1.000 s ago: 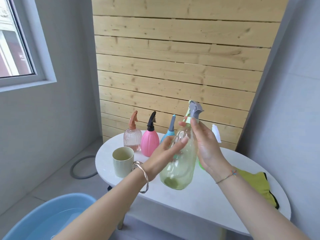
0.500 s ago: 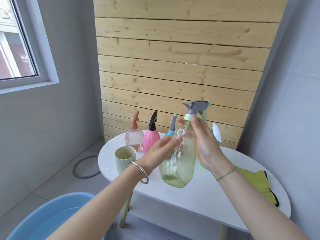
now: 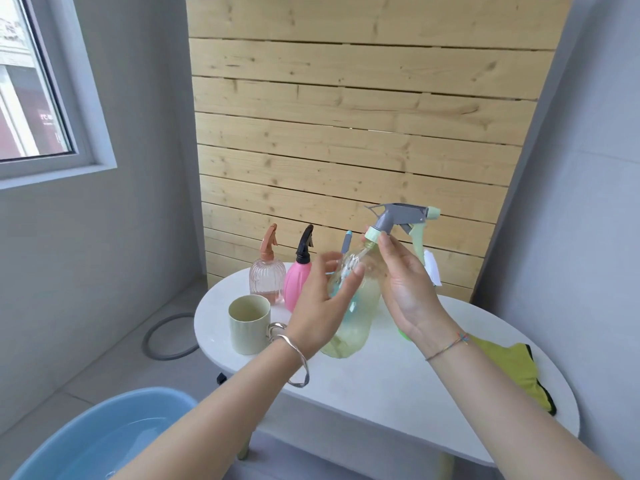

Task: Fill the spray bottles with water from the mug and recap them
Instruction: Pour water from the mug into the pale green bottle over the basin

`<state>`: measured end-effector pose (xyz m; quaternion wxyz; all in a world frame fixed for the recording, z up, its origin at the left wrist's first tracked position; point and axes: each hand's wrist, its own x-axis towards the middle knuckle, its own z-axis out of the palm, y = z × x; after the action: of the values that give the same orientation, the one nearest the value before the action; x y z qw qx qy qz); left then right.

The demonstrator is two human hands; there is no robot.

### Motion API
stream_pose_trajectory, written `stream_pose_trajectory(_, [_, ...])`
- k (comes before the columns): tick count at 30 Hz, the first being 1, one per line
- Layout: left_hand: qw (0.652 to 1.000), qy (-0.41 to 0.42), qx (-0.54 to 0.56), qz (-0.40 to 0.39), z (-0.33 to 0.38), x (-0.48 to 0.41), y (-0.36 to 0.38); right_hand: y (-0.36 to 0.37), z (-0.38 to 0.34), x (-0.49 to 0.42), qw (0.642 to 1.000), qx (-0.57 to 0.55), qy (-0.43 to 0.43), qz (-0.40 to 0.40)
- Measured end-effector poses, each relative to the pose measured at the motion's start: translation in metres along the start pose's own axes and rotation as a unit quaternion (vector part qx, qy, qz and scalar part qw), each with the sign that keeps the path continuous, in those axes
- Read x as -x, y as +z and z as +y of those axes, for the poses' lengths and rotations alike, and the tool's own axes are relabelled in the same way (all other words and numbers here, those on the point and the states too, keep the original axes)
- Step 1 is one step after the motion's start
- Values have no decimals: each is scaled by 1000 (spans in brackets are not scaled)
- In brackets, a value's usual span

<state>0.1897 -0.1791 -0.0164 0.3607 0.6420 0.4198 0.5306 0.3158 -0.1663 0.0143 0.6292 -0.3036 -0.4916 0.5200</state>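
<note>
Bottle (image 3: 353, 317), clear and greenish, leans slightly over the white table (image 3: 398, 393); I cannot tell whether its base touches. My left hand (image 3: 318, 306) wraps its body, thumb in front and fingers behind. My right hand (image 3: 405, 289) pinches the grey spray head (image 3: 398, 216) by its pale green collar at the neck. The mug (image 3: 249, 323) stands on the table just left, with a pink bottle (image 3: 298, 282) behind it.
</note>
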Motion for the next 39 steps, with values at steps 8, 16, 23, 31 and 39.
stream_pose_trajectory(8, [999, 21, -22, -17, 1, -5, 11, 3, 0, -1, 999, 38, 7, 18])
stream_pose_trajectory(16, [971, -133, 157, -126, 3, -6, -6, -11, -20, -14, 1000, 4, 3, 7])
stream_pose_trajectory(23, [971, -153, 70, -168, -16, 2, -17, -46, -67, -49, 992, -105, -14, 67])
stream_pose_trajectory(31, [975, -166, 51, -140, -45, 5, -12, -64, -71, -73, 998, -28, 63, 12])
stream_pose_trajectory(39, [981, -154, 69, -92, -64, 7, -9, -108, 67, -30, 936, 180, 303, -10])
